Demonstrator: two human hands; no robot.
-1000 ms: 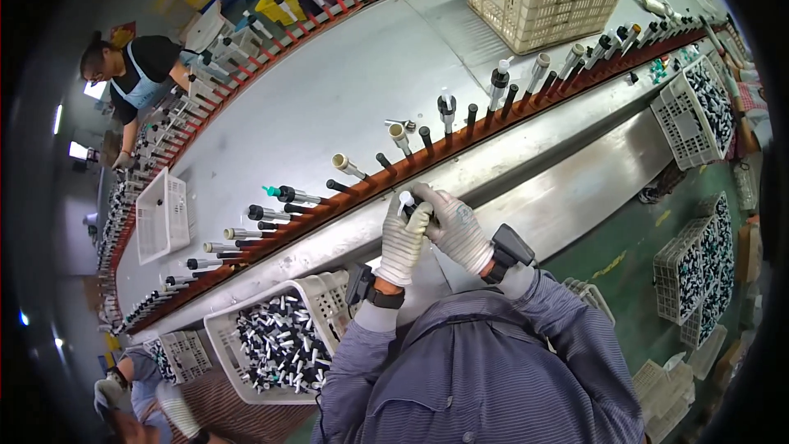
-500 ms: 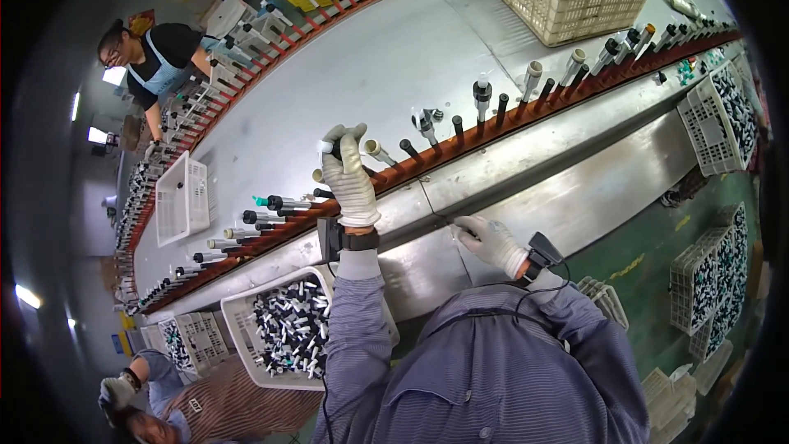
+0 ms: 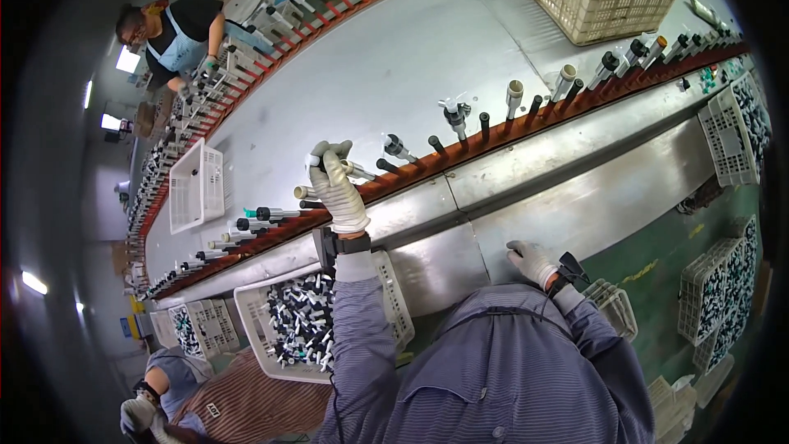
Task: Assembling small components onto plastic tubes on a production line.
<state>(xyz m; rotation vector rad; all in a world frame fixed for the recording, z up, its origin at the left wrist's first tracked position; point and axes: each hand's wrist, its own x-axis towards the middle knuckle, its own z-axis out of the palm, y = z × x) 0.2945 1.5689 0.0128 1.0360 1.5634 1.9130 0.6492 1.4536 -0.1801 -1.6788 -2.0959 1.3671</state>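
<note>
My left hand (image 3: 337, 189), in a white knit glove, reaches over the near conveyor rail (image 3: 382, 187). Thumb and fingers are closed around a small white-and-black plastic part (image 3: 314, 162); the glove covers most of it. Just beside that hand, a pale tube (image 3: 358, 171) and a cream tube end (image 3: 304, 192) stick out from the rail. My right hand (image 3: 534, 264), also gloved, hovers near the front metal ledge (image 3: 575, 214), close to my body. Its fingers are slightly bent and apart, with nothing visible in them.
Several tubes with black caps (image 3: 456, 115) stand along the rail. A cream crate (image 3: 600, 12) sits on the metal table, and a white basket (image 3: 215, 185) is at left. Below my left arm is a bin of small parts (image 3: 300, 321). A co-worker (image 3: 185, 37) works across the line.
The tubes on the rail have shifted left past me. My right hand has drawn back to the right, closer to my body. The left still grips the small part at the rail.
</note>
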